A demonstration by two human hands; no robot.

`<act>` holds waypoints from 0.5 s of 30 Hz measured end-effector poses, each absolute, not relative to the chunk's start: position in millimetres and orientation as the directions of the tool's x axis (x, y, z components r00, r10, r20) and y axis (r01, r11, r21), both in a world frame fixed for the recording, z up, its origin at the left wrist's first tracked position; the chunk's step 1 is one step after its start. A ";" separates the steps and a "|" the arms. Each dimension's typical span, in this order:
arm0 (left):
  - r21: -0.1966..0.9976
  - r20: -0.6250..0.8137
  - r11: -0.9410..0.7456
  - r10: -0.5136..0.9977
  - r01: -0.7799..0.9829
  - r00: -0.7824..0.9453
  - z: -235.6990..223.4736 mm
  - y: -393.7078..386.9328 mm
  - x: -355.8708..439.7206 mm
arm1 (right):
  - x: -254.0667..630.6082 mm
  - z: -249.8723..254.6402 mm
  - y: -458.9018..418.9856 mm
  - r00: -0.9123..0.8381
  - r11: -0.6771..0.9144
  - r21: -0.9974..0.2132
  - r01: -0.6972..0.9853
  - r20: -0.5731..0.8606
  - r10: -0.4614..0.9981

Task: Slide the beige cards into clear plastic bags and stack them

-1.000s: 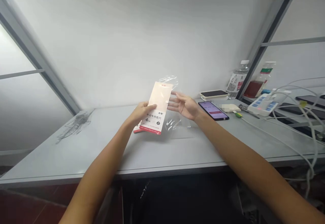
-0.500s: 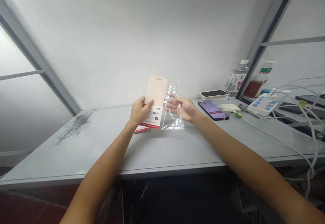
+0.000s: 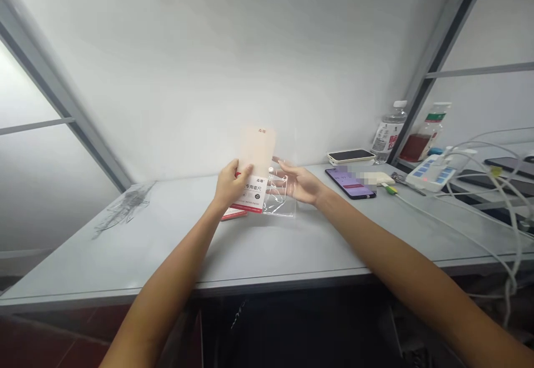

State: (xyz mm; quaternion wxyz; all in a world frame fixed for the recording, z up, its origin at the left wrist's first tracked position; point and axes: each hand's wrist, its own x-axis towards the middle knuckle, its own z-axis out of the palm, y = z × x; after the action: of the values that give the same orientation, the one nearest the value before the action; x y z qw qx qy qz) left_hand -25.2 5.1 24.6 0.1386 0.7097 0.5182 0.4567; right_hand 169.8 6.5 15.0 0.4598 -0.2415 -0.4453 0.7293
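Note:
My left hand (image 3: 228,183) grips a tall pale card (image 3: 255,162) with a white and red printed lower part, held upright above the grey table (image 3: 267,245). Just right of it my right hand (image 3: 297,182) holds a clear plastic sleeve (image 3: 280,198) between thumb and fingers, the sleeve hanging down against the card's right edge. A red-edged flat item (image 3: 233,214) lies on the table under my left hand.
A phone with a lit screen (image 3: 349,182) lies right of my hands, another phone on a white box (image 3: 351,156) behind it. Two bottles (image 3: 390,130) stand at the back right. A power strip (image 3: 431,170) with white cables lies far right. Crumpled plastic (image 3: 123,205) lies left.
The card has gone from tilted to upright and a little higher. My right hand took hold of the clear sleeve, raised it off the table, then lowered it beside the card.

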 end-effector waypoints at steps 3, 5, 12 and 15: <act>0.632 0.532 -0.431 0.846 0.644 0.044 27.9 3.6 -26.5 | 172.0 16.5 5.0 -0.501 -0.203 -0.871 -0.448 0.056 0.864; 0.612 0.550 -0.445 0.833 0.653 0.053 29.4 1.8 -26.4 | 172.9 17.0 4.3 -0.519 -0.213 -0.869 -0.447 0.058 0.853; 0.605 0.559 -0.445 0.828 0.660 0.046 27.5 -3.7 -21.8 | 169.0 13.1 2.9 -0.532 -0.216 -0.876 -0.430 0.052 0.845; 0.649 0.544 -0.438 0.839 0.621 0.024 23.9 -3.2 -19.9 | 165.1 10.2 4.2 -0.489 -0.195 -0.878 -0.436 0.050 0.871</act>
State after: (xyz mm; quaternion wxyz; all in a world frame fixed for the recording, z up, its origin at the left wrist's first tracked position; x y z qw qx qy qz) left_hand -19.9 -3.2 23.9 0.1158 0.7061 0.5171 0.4697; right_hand 165.1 4.2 10.2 0.4449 -0.2402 -0.4524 0.7347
